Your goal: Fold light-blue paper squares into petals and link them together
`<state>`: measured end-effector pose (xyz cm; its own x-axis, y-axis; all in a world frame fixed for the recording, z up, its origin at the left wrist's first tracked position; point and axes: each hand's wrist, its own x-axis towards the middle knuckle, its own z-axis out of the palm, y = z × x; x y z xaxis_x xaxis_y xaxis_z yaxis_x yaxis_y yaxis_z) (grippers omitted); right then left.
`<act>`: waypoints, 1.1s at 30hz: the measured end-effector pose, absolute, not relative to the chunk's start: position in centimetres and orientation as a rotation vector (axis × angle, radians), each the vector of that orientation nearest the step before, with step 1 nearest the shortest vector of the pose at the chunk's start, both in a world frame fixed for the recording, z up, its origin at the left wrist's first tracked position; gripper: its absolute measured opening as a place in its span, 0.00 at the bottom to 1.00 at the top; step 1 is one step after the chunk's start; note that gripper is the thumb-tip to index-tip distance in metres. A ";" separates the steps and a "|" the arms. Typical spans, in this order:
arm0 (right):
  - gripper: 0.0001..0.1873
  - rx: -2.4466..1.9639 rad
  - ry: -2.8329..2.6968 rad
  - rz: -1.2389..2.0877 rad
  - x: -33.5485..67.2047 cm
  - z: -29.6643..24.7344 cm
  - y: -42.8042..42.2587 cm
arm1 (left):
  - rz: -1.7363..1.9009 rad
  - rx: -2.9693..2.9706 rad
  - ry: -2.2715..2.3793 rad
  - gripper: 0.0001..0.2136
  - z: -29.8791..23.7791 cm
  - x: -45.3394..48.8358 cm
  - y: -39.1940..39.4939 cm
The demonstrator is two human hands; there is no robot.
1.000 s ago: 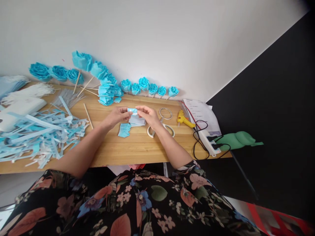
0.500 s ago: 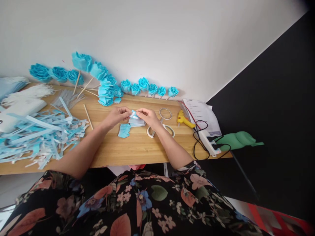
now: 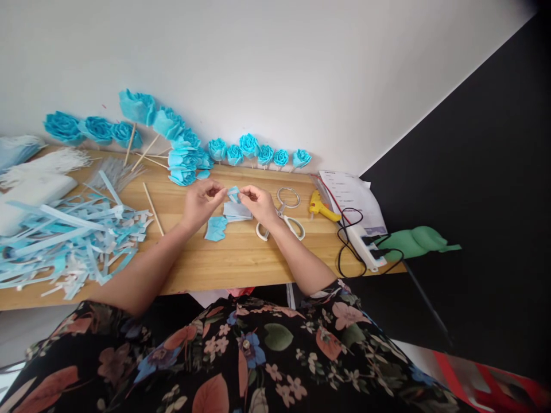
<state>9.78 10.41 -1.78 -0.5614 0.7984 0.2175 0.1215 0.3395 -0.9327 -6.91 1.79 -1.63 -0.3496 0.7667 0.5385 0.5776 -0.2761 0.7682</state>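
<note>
My left hand [image 3: 202,201] and my right hand [image 3: 258,202] meet above the middle of the wooden table [image 3: 241,258]. Both pinch a small light-blue piece of fabric [image 3: 233,193], which is bent between the fingertips. Under the hands lies a small stack of pale blue squares [image 3: 237,211]. A crumpled blue piece [image 3: 215,228] rests just left of that stack. White-handled scissors [image 3: 284,215] lie to the right of my right hand.
Blue fabric roses [image 3: 253,152] line the wall; bigger ones on sticks [image 3: 142,123] lie at left. A heap of blue and white strips [image 3: 64,235] covers the left side. A yellow glue gun [image 3: 322,209], papers [image 3: 353,198] and a power strip [image 3: 361,246] with black cables sit at right.
The blue piece was held flat between both hands; now it is folded and raised slightly. Both hands have shifted a little left and up.
</note>
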 end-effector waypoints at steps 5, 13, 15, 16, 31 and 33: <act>0.13 -0.778 -1.957 1.142 9.6 -1.7 9.9 | 1.552 1.772 1.764 0.11 -2.4 -6.4 2.1; 0.09 -0.698 -2.051 0.887 9.4 -2.3 9.6 | 1.511 1.656 1.811 0.11 -2.7 -6.4 2.2; 0.09 -0.652 -2.079 0.795 9.5 -2.5 9.6 | 1.508 1.666 1.819 0.12 -2.6 -6.4 2.2; 0.09 -0.635 -2.093 0.753 9.5 -2.5 9.6 | 1.505 1.671 1.823 0.12 -2.6 -6.3 2.2; 0.10 -0.700 -2.147 0.743 9.6 -1.9 9.2 | 1.415 1.692 1.842 0.10 -2.3 -6.2 2.2; 0.10 -0.699 -2.141 0.746 9.7 -1.8 9.1 | 1.422 1.683 1.846 0.10 -2.3 -6.2 2.2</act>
